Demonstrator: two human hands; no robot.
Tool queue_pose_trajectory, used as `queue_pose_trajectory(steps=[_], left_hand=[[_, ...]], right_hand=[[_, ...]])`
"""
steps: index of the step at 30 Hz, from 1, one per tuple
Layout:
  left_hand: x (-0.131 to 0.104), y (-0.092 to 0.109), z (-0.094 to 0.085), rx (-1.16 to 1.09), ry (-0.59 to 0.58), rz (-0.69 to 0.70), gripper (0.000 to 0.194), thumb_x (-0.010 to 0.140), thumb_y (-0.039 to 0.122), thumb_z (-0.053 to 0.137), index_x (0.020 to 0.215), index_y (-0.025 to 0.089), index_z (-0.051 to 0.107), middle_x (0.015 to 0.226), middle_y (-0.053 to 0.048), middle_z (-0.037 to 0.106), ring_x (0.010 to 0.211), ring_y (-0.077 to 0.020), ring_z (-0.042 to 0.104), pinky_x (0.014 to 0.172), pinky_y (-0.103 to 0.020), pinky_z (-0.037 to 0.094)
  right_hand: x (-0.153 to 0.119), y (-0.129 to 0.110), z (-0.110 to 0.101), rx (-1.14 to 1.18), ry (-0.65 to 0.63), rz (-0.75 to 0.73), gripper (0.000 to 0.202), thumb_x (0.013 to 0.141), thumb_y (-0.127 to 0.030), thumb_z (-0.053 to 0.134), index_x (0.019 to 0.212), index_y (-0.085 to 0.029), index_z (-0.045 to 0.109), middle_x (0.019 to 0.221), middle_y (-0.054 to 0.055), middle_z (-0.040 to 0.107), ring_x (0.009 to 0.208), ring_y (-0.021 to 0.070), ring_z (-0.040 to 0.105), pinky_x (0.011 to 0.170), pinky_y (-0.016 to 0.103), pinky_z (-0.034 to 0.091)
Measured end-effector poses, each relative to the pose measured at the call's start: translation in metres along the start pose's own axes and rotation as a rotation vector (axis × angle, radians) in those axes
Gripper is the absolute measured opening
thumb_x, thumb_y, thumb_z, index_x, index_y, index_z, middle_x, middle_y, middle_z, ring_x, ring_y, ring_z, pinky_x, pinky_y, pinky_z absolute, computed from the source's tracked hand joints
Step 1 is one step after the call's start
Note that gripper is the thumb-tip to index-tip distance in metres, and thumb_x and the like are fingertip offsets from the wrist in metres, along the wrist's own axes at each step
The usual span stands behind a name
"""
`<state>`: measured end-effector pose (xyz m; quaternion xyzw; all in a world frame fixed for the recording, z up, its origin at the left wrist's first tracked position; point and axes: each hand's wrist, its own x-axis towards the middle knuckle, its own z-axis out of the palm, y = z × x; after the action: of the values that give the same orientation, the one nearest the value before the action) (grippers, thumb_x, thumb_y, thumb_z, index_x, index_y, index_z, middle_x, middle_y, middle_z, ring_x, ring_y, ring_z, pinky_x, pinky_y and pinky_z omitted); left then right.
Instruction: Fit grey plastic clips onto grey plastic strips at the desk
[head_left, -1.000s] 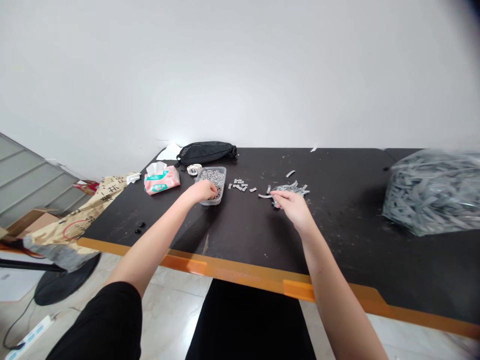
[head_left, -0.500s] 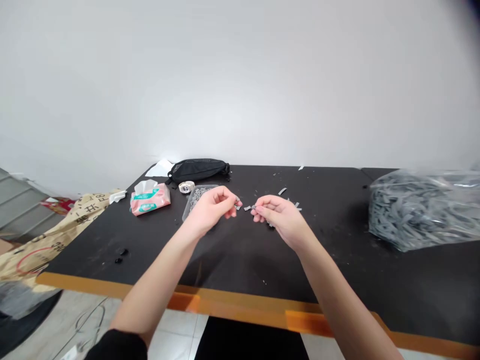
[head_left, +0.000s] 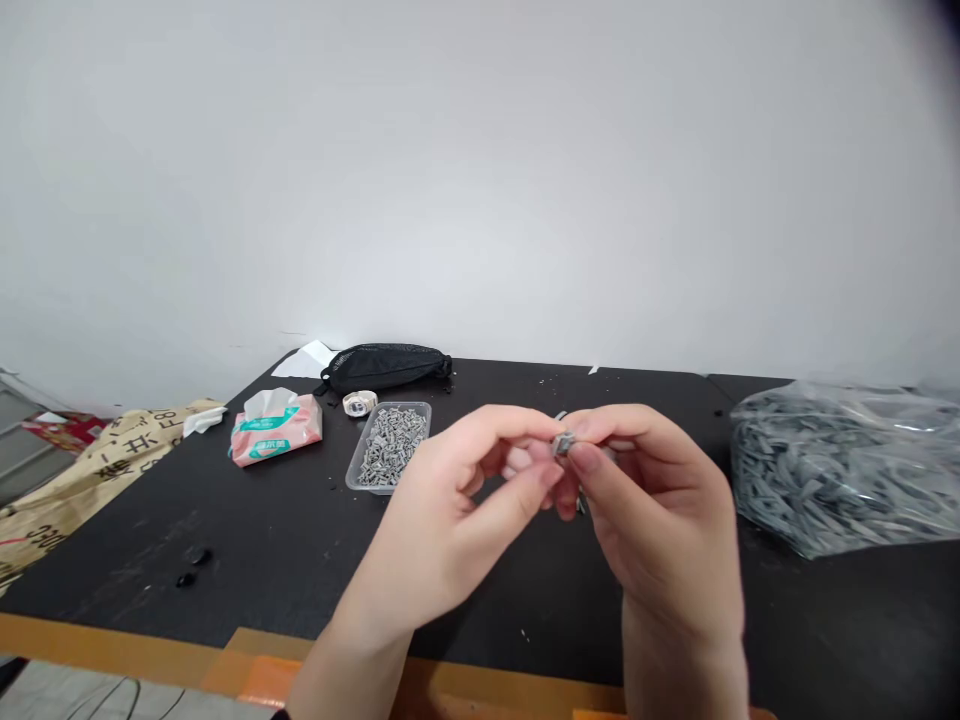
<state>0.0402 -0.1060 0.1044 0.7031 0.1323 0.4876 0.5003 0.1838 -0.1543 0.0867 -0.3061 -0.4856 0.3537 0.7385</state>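
Observation:
A small grey piece is pinched between the fingertips of both hands, raised above the black table. My left hand closes thumb and forefinger on it from the left. From the right, my right hand grips it the same way, so the fingertips of the two hands meet. The piece is too small to tell its exact kind. Left of my hands stands a clear plastic tub filled with many small grey pieces. A few grey strips on the table are mostly hidden behind my hands.
A clear bag of grey strips lies at the right. Along the left are a pink tissue pack, a white watch-like object, a black pouch and two small black objects. Orange tape covers the front edge.
My hands have come together from being apart, and appear larger and closer to the camera. Both now hold one small grey piece. The view has shifted, uncovering the tub.

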Motion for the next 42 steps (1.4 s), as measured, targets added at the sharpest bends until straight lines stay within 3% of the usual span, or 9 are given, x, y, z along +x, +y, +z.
queue_pose_trajectory(steps=[5,8,14,19,27,36,42], left_hand=[[0.008,-0.007,-0.001,0.333,0.028,0.353,0.017,0.094,0.009,0.071,0.108,0.019,0.071,0.092,0.001,0.069,0.084,-0.0073,0.063,0.078,-0.014,0.055],[0.013,-0.011,-0.003,0.358,-0.005,0.437,0.015,0.095,0.011,0.070,0.109,0.017,0.069,0.096,0.000,0.071,0.086,-0.0078,0.064,0.079,-0.014,0.056],[0.007,-0.004,-0.008,0.664,-0.041,0.448,0.016,0.096,0.008,0.069,0.107,0.018,0.064,0.107,0.001,0.077,0.100,-0.0054,0.071,0.095,-0.010,0.053],[0.000,-0.002,-0.009,0.783,-0.032,0.453,0.014,0.098,0.009,0.066,0.109,0.017,0.063,0.109,0.002,0.077,0.104,-0.0039,0.070,0.101,-0.007,0.049],[-0.004,-0.005,-0.006,0.987,-0.005,0.465,0.015,0.101,0.013,0.061,0.116,0.016,0.063,0.115,-0.004,0.075,0.101,-0.0135,0.071,0.092,-0.024,0.054],[-0.002,-0.003,-0.004,0.979,-0.094,0.471,0.005,0.103,0.013,0.057,0.104,0.017,0.060,0.106,-0.007,0.077,0.091,-0.0171,0.074,0.077,-0.027,0.054],[0.001,-0.002,-0.010,0.823,-0.210,0.420,0.004,0.104,0.016,0.058,0.107,0.018,0.058,0.101,-0.003,0.075,0.085,-0.0126,0.071,0.074,-0.022,0.052]], right_hand=[[0.004,-0.006,-0.004,0.092,-0.061,0.130,0.003,0.090,-0.027,0.080,0.090,-0.029,0.078,0.076,-0.004,0.072,0.056,0.0047,0.062,0.051,0.011,0.054],[0.004,-0.006,-0.007,0.090,-0.059,0.155,0.003,0.089,-0.027,0.080,0.089,-0.030,0.079,0.073,-0.004,0.071,0.055,0.0050,0.063,0.050,0.010,0.054],[-0.002,-0.009,-0.010,-0.139,-0.011,0.092,0.008,0.092,-0.026,0.077,0.094,-0.034,0.077,0.079,-0.007,0.073,0.058,0.0040,0.064,0.053,0.009,0.054],[-0.005,-0.014,-0.007,-0.343,0.028,0.002,0.012,0.092,-0.020,0.076,0.093,-0.032,0.075,0.083,-0.007,0.073,0.062,0.0046,0.063,0.059,0.010,0.056],[-0.007,-0.015,-0.010,-0.574,0.048,-0.059,0.014,0.092,-0.021,0.075,0.090,-0.034,0.075,0.087,-0.003,0.072,0.070,0.0116,0.062,0.064,0.022,0.056],[0.008,-0.024,-0.025,-0.385,-0.089,0.175,0.007,0.081,-0.026,0.086,0.080,-0.027,0.079,0.061,-0.004,0.067,0.052,0.0063,0.059,0.048,0.012,0.049],[0.017,-0.018,-0.034,-0.091,-0.213,0.308,0.016,0.075,-0.017,0.090,0.079,-0.025,0.076,0.063,-0.005,0.067,0.047,0.0061,0.058,0.044,0.014,0.049]])
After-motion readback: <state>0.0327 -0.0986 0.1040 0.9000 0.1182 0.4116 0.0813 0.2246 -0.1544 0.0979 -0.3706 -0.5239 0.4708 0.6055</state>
